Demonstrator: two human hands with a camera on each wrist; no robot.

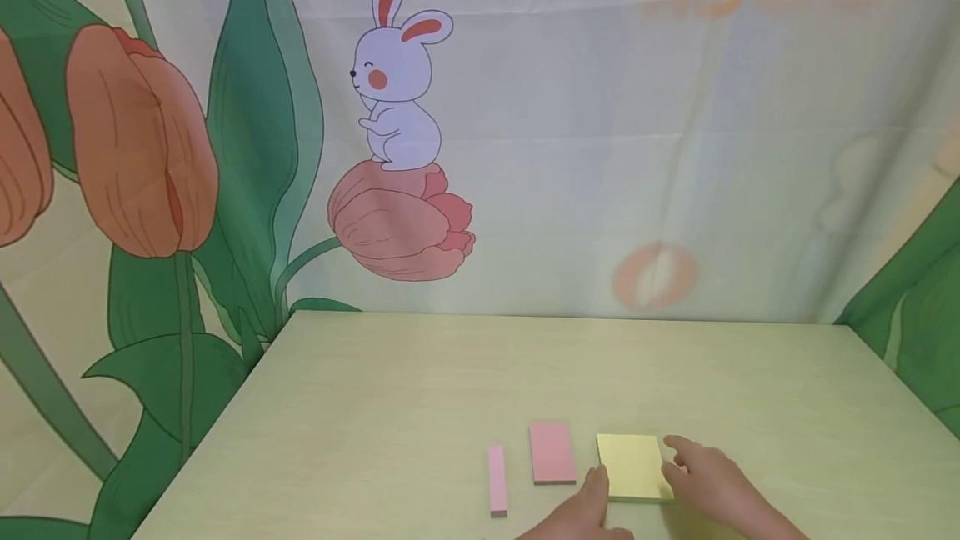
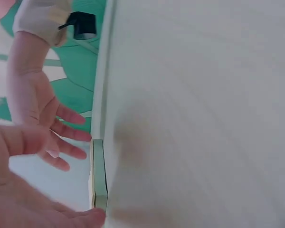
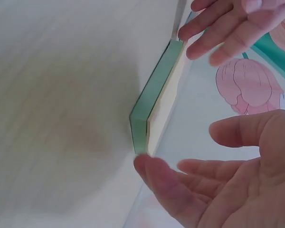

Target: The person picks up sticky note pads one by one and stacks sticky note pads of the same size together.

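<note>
A square yellow sticky note pad [image 1: 632, 467] lies flat on the table between both hands. From the side, in the right wrist view, a thick green layer [image 3: 156, 85] shows under its pale top. My left hand [image 1: 581, 513] is at the pad's left front corner, fingertips right at the edge. On the opposite side my right hand [image 1: 711, 480] has its fingers extended beside the right edge, a fingertip at a corner. Neither hand's fingers are curled round the pad. To the left lie a pink rectangular sticky note pad [image 1: 552, 453] and a narrow pink strip pad [image 1: 497, 480].
The pale wooden-look table [image 1: 390, 407] ends at the back against a printed curtain [image 1: 555, 148] with a rabbit and tulips. More of the printed cloth, with green leaves, hangs along the left and right table edges.
</note>
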